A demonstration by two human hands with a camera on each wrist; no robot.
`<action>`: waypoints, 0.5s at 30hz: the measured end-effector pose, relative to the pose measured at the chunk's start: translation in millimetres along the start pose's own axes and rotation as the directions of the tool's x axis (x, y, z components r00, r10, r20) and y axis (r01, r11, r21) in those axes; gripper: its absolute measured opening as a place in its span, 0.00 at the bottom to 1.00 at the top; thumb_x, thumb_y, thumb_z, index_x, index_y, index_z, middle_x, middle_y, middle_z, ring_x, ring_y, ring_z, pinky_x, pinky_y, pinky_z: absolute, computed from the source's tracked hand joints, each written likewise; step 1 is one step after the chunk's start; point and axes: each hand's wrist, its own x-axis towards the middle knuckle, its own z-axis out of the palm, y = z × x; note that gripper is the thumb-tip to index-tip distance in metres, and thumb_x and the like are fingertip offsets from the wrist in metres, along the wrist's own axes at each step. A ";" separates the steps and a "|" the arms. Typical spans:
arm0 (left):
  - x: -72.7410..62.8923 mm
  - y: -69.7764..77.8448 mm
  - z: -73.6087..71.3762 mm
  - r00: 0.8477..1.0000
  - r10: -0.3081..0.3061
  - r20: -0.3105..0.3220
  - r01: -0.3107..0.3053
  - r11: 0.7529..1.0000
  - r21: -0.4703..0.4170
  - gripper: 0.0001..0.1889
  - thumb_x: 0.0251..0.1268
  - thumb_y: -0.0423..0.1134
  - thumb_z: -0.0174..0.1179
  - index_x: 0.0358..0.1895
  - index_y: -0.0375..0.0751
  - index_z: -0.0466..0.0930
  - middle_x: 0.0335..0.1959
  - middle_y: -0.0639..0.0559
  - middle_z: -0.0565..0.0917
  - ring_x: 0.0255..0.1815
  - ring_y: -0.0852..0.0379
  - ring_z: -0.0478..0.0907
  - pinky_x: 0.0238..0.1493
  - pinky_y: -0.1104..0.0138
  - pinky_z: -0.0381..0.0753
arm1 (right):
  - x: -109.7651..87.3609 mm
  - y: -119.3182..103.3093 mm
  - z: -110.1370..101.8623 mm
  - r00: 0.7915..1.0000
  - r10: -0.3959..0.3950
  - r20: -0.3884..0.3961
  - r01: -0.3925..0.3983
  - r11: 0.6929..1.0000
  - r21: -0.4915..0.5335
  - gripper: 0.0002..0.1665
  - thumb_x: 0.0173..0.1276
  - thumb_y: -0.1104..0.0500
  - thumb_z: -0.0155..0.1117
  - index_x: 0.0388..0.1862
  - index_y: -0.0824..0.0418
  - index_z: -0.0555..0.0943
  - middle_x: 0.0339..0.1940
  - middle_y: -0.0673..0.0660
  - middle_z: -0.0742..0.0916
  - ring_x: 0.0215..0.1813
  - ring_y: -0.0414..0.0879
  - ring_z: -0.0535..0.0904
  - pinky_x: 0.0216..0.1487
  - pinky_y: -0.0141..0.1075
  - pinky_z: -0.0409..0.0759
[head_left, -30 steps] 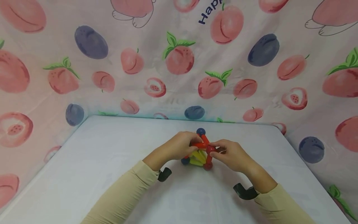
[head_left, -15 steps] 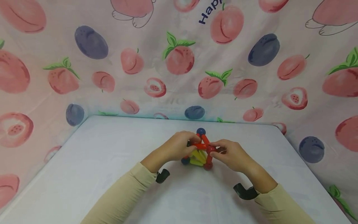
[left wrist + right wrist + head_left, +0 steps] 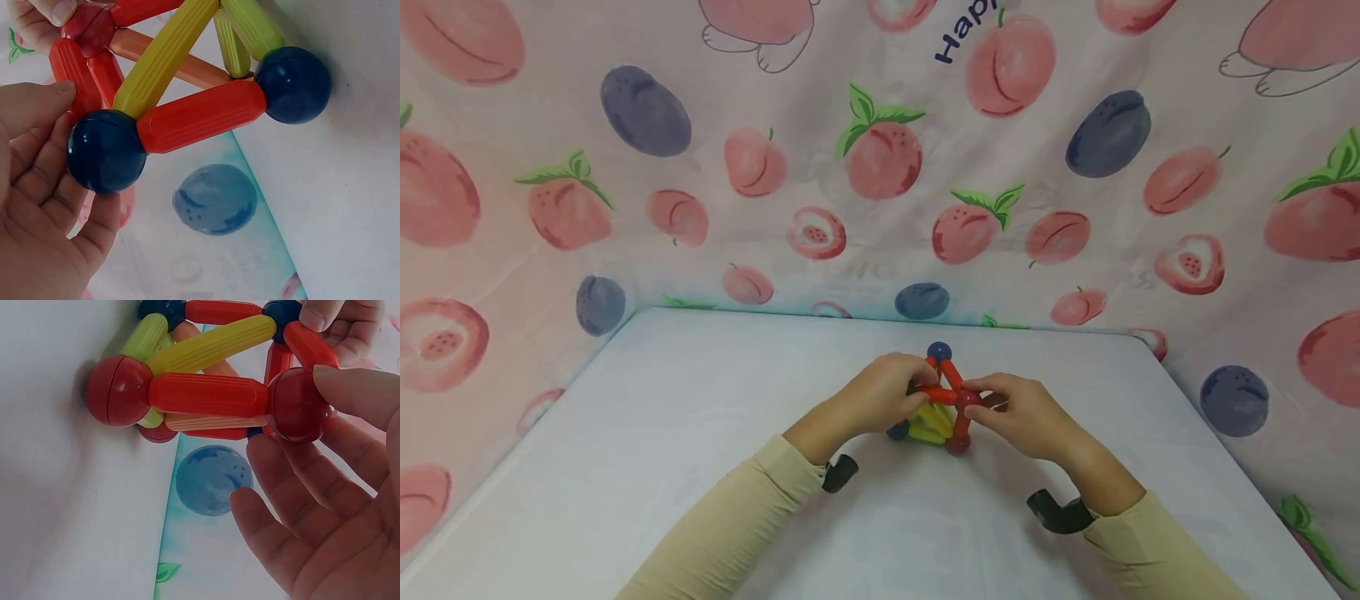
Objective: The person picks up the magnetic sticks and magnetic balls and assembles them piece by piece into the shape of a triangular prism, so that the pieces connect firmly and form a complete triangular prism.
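A frame of magnetic rods and balls stands on the white table, with both hands at its top. My left hand [image 3: 887, 390] pinches the upper red rod [image 3: 76, 65] by its end, with a blue ball [image 3: 106, 156] against the fingers. My right hand [image 3: 1026, 414] holds the red ball [image 3: 299, 406] at the rod's other end between thumb and fingers. A yellow rod [image 3: 165, 59] slants down from the upper blue ball. Lower down are another blue ball [image 3: 294, 84] and a red ball [image 3: 117, 390]. The left hand hides part of the frame in the head view.
The white table [image 3: 715, 358] stretches around the frame on all sides. Behind it hangs a fruit-printed cloth [image 3: 820, 167]. A dark curved piece shows at the left wrist [image 3: 841, 473] and another at the right wrist [image 3: 1058, 511].
Both hands stay almost in place. The upper red rod has tilted slightly, its right end a little lower, and the left fingers have shifted a little on it.
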 end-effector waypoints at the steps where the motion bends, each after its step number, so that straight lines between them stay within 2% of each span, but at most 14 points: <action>1: 0.2 0.0 0.3 1.000 0.002 -0.003 -0.002 1.000 0.002 0.08 0.66 0.33 0.66 0.47 0.41 0.86 0.39 0.55 0.83 0.44 0.56 0.76 0.47 0.69 0.79 | 0.0 0.1 -0.3 1.000 -0.001 -0.001 0.001 1.000 -0.001 0.23 0.70 0.56 0.68 0.60 0.65 0.82 0.51 0.59 0.86 0.48 0.54 0.85 0.45 0.45 0.85; 15: 1.2 -0.1 3.8 0.999 0.012 -0.032 -0.011 0.999 0.036 0.07 0.65 0.33 0.67 0.46 0.42 0.86 0.38 0.56 0.83 0.44 0.56 0.75 0.48 0.67 0.78 | -0.8 1.6 -3.9 1.000 0.007 -0.001 -0.007 1.000 -0.001 0.22 0.70 0.56 0.68 0.60 0.63 0.82 0.51 0.57 0.87 0.47 0.51 0.84 0.46 0.46 0.84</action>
